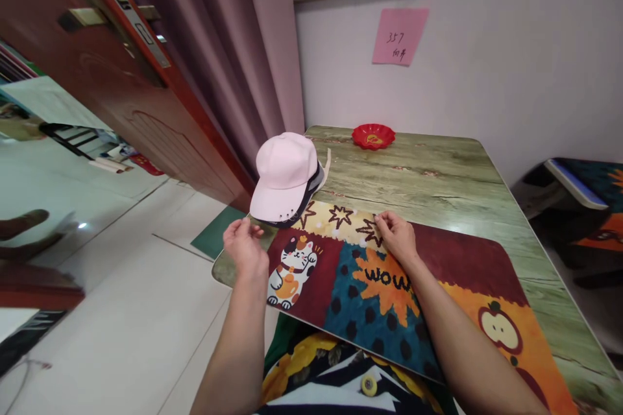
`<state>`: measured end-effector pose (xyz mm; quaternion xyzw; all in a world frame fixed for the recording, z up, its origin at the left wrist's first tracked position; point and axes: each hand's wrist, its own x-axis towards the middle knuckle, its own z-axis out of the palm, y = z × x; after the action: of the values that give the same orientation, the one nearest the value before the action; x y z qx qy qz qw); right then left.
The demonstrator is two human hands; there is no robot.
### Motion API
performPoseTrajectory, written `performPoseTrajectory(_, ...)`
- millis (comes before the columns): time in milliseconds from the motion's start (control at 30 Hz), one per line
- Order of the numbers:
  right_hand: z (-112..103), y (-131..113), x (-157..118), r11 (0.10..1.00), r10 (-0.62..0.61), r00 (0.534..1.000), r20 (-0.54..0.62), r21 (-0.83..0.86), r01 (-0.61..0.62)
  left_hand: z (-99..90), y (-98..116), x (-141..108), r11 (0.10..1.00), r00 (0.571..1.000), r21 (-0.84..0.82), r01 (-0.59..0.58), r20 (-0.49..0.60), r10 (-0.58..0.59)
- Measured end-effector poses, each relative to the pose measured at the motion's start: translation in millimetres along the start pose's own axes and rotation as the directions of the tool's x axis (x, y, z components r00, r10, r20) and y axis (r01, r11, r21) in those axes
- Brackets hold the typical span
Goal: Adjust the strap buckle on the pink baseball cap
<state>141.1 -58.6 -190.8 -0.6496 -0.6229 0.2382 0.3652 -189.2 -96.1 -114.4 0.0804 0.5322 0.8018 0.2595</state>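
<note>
My left hand (246, 248) is raised at the left end of the table, its fingers curled in. Its fingertips are close to the brim of a pale pink cap (286, 162); I cannot tell whether they touch it or pinch something thin. Dark caps show beneath the pink one, and small metal rings hang along the brim edge. My right hand (396, 235) is over the patterned mat (311, 311), thumb and fingertips pressed together by a brown star print. Anything in that pinch is too small to make out. The mat shows a lucky cat, "WOW" and an apple half.
A red scalloped dish (373, 136) stands at the back of the wood-grain table (438, 168). A pink paper note (400, 37) is on the wall. Left of the table are a purple curtain (219, 45) and an open brown door (160, 117). Another patterned surface (601, 188) shows at right.
</note>
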Motion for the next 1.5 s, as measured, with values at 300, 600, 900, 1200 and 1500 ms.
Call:
performPoseTrajectory(300,-1,-2,-2,1.000,-0.006,1.000,0.000,-0.004,0.006,0.5,2,-2,0.884,0.884,-0.017,0.468,0.031,-0.467)
performPoseTrajectory(600,-1,0,-1,1.000,0.000,1.000,0.007,-0.023,0.001,2.4,8,-9,0.918,0.914,-0.021,0.397,0.103,-0.393)
performPoseTrajectory(900,1,0,0,1.000,-0.010,1.000,0.004,-0.015,0.011,28.3,27,-9,0.919,0.907,-0.124,0.374,0.257,-0.335)
performPoseTrajectory(1200,2,0,0,0.998,-0.017,1.000,-0.003,0.056,0.018,56.7,22,-20,0.911,0.862,-0.160,0.381,0.417,-0.288)
performPoseTrajectory(1500,1,-1,10,0.560,-0.012,0.981,0.191,0.815,-0.152,106.6,-58,-92,0.819,0.484,0.094,0.566,0.767,-0.422)
